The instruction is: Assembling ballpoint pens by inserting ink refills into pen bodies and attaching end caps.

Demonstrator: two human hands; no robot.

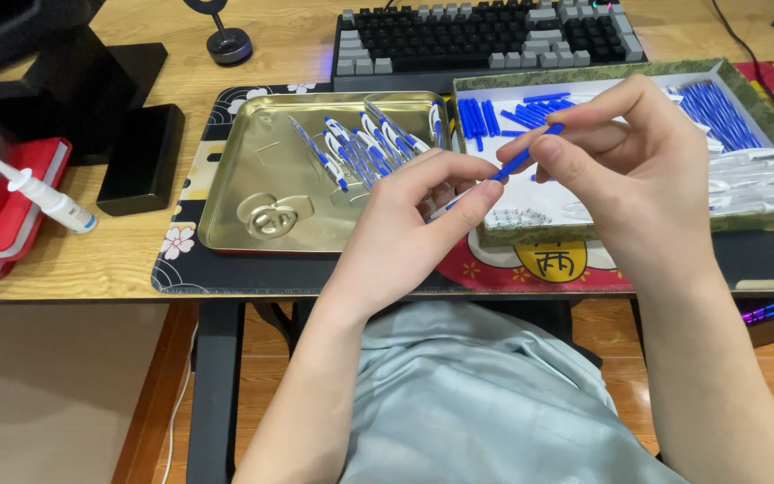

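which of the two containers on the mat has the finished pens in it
The gold metal tray on the left: its blue and white pens are assembled. The green-rimmed box on the right holds separate blue and white parts.

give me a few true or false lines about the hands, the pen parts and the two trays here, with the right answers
1. Both hands, the left hand and the right hand, hold one blue pen part between them. True.
2. The gold metal tray holds only loose springs. False: assembled blue and white pens lie in it.
3. The green-rimmed box sits to the right of the gold tray. True.
4. The keyboard lies nearer the person than the trays. False: it lies behind them, farther away.
5. A white spray bottle rests on the red books at the left. True.
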